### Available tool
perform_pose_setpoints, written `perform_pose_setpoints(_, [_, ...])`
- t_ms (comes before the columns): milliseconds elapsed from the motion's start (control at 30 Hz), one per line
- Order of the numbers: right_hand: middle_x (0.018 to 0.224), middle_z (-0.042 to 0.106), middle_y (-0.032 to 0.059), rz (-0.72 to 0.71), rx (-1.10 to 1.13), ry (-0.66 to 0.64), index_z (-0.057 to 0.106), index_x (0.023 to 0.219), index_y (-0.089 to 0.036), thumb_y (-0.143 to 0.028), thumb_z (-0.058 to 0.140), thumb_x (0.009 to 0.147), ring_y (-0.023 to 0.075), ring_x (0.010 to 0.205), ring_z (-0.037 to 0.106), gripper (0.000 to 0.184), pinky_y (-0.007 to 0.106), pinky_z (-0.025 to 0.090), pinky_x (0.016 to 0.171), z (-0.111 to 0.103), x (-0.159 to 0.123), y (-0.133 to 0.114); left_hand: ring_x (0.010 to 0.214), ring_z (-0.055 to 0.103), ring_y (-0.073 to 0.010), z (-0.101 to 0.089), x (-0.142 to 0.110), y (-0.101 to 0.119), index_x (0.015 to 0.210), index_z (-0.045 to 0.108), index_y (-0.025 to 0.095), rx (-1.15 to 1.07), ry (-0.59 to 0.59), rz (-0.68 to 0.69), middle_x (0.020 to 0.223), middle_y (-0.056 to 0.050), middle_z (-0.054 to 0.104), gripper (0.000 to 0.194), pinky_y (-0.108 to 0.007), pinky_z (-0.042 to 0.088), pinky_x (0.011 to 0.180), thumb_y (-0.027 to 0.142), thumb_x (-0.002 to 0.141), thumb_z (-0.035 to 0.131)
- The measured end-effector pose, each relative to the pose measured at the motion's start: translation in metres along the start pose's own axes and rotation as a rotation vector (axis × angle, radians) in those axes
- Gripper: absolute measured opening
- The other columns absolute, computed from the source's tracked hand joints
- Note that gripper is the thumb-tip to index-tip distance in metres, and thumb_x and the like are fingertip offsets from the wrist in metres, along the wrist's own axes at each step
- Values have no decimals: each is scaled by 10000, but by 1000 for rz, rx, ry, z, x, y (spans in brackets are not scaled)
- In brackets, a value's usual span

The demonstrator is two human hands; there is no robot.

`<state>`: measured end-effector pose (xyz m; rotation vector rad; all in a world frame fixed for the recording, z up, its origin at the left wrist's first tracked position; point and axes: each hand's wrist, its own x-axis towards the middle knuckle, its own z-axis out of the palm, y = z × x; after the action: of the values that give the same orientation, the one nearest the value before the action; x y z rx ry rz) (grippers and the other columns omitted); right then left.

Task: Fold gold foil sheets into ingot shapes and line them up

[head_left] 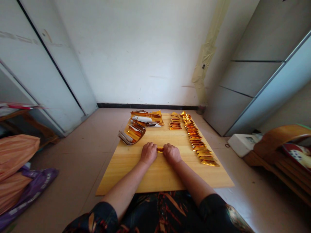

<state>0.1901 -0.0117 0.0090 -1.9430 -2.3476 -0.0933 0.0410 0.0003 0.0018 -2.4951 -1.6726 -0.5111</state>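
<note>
A small rolled piece of gold foil paper (160,149) lies across the middle of the wooden board (136,176), its centre showing between my two hands. My left hand (149,152) is closed around its left end, with the knuckles up. Around the right end my right hand (172,153) is closed in the same way. Both hands are low, at the board's surface. The ends of the roll are hidden under my fingers.
Folded gold foil pieces (198,142) overlap in a long row along the board's right side, beside a shorter row (175,121). Stacked gold sheets (155,117) and a curled bundle (133,132) lie at the back left. A white wall (145,64) rises behind.
</note>
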Motion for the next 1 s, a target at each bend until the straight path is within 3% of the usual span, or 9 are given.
perform_pose_setpoints(600, [882,636,44,-9,86,119,603,890,-204,-282,475,875,140,764,592,151,222,339,601,1,-6,3,904,537,-207,-5,-2,-2,907,645,190,-115,-21,-25,898,-66,626,161,-320,401,823,193,822,508])
perform_pose_setpoints(1000, [924,633,45,22,71,45,620,926,-222,-387,491,908,139,811,601,210,213,365,630,1,0,1,912,567,-187,1,1,-6,927,667,205,-170,-73,-50,909,-58,660,183,-296,403,815,184,849,503])
